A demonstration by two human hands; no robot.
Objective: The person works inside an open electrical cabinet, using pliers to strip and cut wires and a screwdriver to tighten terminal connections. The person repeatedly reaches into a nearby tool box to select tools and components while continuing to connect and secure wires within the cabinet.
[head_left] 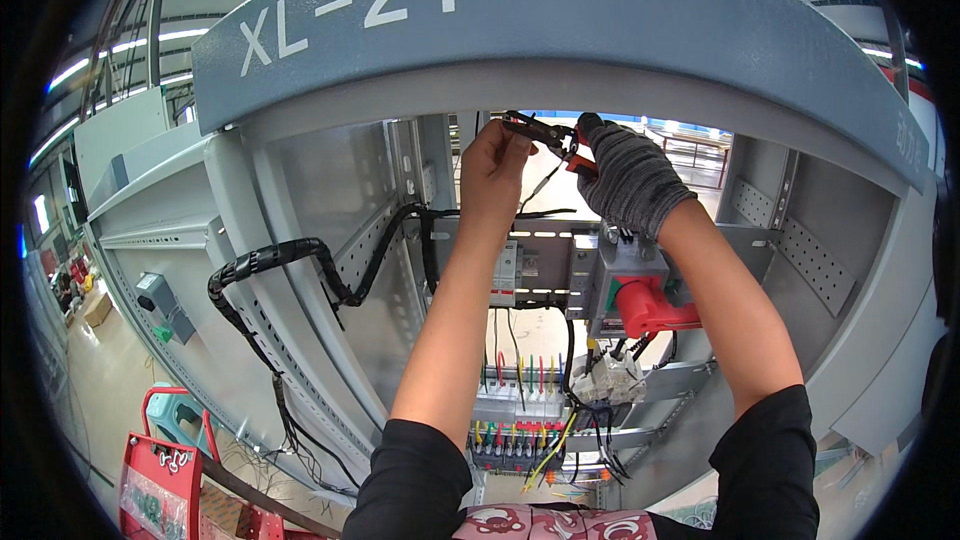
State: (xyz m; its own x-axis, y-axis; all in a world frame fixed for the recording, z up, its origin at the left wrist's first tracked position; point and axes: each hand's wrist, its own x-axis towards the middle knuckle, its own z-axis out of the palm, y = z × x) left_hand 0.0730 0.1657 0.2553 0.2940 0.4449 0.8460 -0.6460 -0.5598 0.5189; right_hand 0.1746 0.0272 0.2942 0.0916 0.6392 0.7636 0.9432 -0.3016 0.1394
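Note:
High inside the cabinet opening, my right hand (632,172), in a dark grey knit glove, is closed around the handles of pliers (545,131) with a black head and red grips. My left hand (494,155) is bare and raised beside the head of the pliers. Its thumb and fingers are pinched together there; what lies between them is too small to make out. A thin wire (541,186) hangs from near the jaws and runs down between my forearms toward a black cable bundle (450,212).
A grey metal cabinet (560,80) frames my arms. Below my hands sit a switch with a red handle (650,308), small breakers (506,265) and terminal rows (518,403) with coloured wires. A wrapped black harness (268,255) loops over the left side. A red cart (160,490) stands lower left.

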